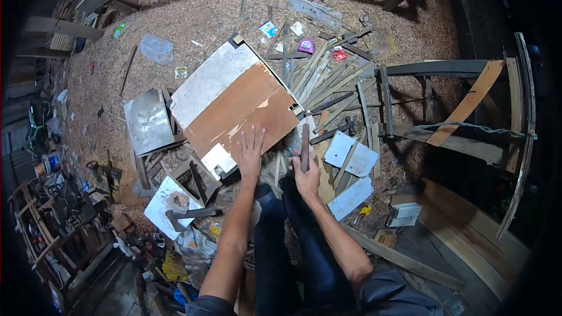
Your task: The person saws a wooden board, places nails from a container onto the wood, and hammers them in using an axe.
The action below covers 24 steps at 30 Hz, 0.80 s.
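Dark grey sleeves (395,292) and dark blue trousers (272,234) frame the foreground as my left hand (250,155), fingers spread, rests flat on a large square brown-and-white wooden panel (234,111) ahead of me on the shavings-covered ground (193,17). My right hand (306,178) grips a narrow dark-brown bar (305,143), pointing away beside the panel's near-right edge.

A square panel (234,106), part white, part brown, lies askew beside a dark stick (305,141).

Shaving-strewn floor (193,9), wooden strips (317,72), plastic bag (156,48)
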Available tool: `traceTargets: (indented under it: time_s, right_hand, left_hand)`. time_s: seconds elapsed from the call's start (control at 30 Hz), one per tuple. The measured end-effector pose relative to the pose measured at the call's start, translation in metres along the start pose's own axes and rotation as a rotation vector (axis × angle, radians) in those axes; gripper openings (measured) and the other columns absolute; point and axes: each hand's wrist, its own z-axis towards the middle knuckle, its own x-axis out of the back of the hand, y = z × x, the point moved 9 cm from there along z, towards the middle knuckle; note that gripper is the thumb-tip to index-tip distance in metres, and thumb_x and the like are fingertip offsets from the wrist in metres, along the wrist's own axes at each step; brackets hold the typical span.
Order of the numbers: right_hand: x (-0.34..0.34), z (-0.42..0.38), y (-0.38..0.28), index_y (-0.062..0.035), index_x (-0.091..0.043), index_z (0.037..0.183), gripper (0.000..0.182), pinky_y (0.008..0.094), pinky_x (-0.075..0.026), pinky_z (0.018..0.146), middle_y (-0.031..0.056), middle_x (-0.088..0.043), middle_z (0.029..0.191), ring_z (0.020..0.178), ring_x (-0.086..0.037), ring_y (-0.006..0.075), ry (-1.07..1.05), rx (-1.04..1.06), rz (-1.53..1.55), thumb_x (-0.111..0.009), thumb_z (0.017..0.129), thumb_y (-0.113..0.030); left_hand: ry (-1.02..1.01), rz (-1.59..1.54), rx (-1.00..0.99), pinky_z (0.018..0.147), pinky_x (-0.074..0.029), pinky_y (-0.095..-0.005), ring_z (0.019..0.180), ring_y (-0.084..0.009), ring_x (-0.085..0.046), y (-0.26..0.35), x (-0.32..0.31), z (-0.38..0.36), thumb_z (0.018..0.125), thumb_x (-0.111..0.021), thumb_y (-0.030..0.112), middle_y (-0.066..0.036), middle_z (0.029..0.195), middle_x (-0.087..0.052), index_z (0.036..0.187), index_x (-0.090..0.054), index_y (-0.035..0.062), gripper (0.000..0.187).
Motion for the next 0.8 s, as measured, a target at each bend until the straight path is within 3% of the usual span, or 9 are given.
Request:
traceTargets:
  time_s: [0.1, 0.2, 0.3, 0.4, 0.5, 0.57, 0.6, 0.67, 0.8]
  right_hand:
    - [0.004, 0.005, 0.008, 0.0027, -0.062, 0.115, 0.03, 0.0234, -0.05, 0.066, 0.0053, -0.068, 0.084, 0.071, -0.063, 0.0097, -0.004, 0.034, 0.027, -0.064, 0.097, -0.021]
    - [0.009, 0.009, 0.005, -0.0006, -0.067, 0.106, 0.031, 0.0331, -0.051, 0.065, 0.0121, -0.069, 0.077, 0.072, -0.067, 0.0184, -0.027, -0.012, -0.191, -0.067, 0.093, -0.028]
    - [0.011, 0.016, -0.024, -0.0011, -0.068, 0.098, 0.032, 0.0361, -0.049, 0.062, 0.0143, -0.064, 0.068, 0.062, -0.061, 0.0213, 0.052, 0.171, -0.258, -0.068, 0.091, -0.032]
    - [0.013, 0.026, -0.028, 0.001, -0.067, 0.096, 0.034, 0.0373, -0.049, 0.063, 0.0145, -0.064, 0.069, 0.06, -0.059, 0.024, 0.023, 0.063, -0.424, -0.068, 0.092, -0.032]
    - [0.008, 0.027, -0.035, 0.0024, -0.066, 0.096, 0.034, 0.0371, -0.048, 0.063, 0.0145, -0.064, 0.072, 0.062, -0.059, 0.0228, 0.027, 0.073, -0.373, -0.067, 0.092, -0.031]
    - [0.002, 0.026, -0.035, 0.0033, -0.066, 0.097, 0.032, 0.035, -0.048, 0.063, 0.0142, -0.064, 0.072, 0.062, -0.058, 0.0198, 0.049, 0.124, -0.334, -0.067, 0.092, -0.028]
    - [-0.001, 0.024, -0.037, 0.0032, -0.067, 0.098, 0.032, 0.0337, -0.045, 0.059, 0.01, -0.059, 0.068, 0.06, -0.053, 0.0166, 0.058, 0.156, -0.323, -0.067, 0.092, -0.028]
    - [-0.011, 0.016, -0.039, 0.0029, -0.069, 0.101, 0.032, 0.0312, -0.04, 0.053, 0.0016, -0.051, 0.061, 0.057, -0.044, 0.0101, 0.069, 0.214, -0.299, -0.067, 0.092, -0.028]
    - [-0.034, 0.002, -0.036, 0.0044, -0.067, 0.095, 0.033, 0.0322, -0.038, 0.051, 0.0037, -0.048, 0.058, 0.055, -0.042, 0.009, 0.01, 0.25, -0.445, -0.068, 0.092, -0.028]
  left_hand:
    - [-0.011, 0.037, 0.008, 0.112, -0.035, -0.0483, 0.144, -0.0355, -0.032, -0.001, -0.001, 0.0, 0.089, -0.052, 0.005, -0.004, 0.163, -0.021, 0.157, -0.02, 0.0303, 0.08]
    - [-0.01, 0.033, 0.01, 0.112, -0.035, -0.0483, 0.144, -0.0356, -0.031, -0.005, 0.003, 0.0, 0.088, -0.053, 0.005, -0.004, 0.163, -0.021, 0.157, -0.02, 0.0306, 0.081]
    - [-0.081, 0.032, 0.005, 0.112, -0.035, -0.0479, 0.144, -0.0356, -0.031, -0.007, 0.003, 0.005, 0.086, -0.055, 0.004, -0.004, 0.163, -0.021, 0.157, -0.02, 0.0307, 0.083]
    - [-0.095, -0.052, -0.013, 0.112, -0.035, -0.0479, 0.145, -0.0357, -0.03, -0.009, 0.011, 0.003, 0.085, -0.056, 0.002, -0.005, 0.163, -0.02, 0.157, -0.02, 0.0306, 0.085]
    - [-0.071, -0.007, -0.015, 0.114, -0.033, -0.048, 0.145, -0.0347, -0.029, -0.009, 0.009, 0.002, 0.084, -0.061, 0.007, -0.006, 0.163, -0.021, 0.157, -0.021, 0.0292, 0.086]
    - [-0.074, -0.142, 0.012, 0.115, -0.031, -0.048, 0.146, -0.0342, -0.028, -0.009, 0.012, 0.0, 0.081, -0.066, 0.013, -0.007, 0.162, -0.023, 0.157, -0.022, 0.0284, 0.088]
    - [-0.075, -0.212, 0.025, 0.115, -0.03, -0.0481, 0.146, -0.034, -0.028, -0.01, 0.011, -0.002, 0.08, -0.068, 0.016, -0.008, 0.162, -0.023, 0.156, -0.023, 0.0279, 0.09]
    - [0.052, -0.41, 0.022, 0.113, -0.033, -0.0507, 0.141, -0.0395, -0.032, -0.019, 0.01, -0.011, 0.077, -0.07, 0.016, -0.015, 0.157, -0.029, 0.149, -0.037, 0.0179, 0.08]
    - [0.118, -0.624, 0.14, 0.108, -0.038, -0.0486, 0.133, -0.039, -0.04, -0.047, 0.015, -0.049, 0.078, -0.069, 0.013, -0.018, 0.146, -0.041, 0.134, -0.05, 0.0094, 0.059]
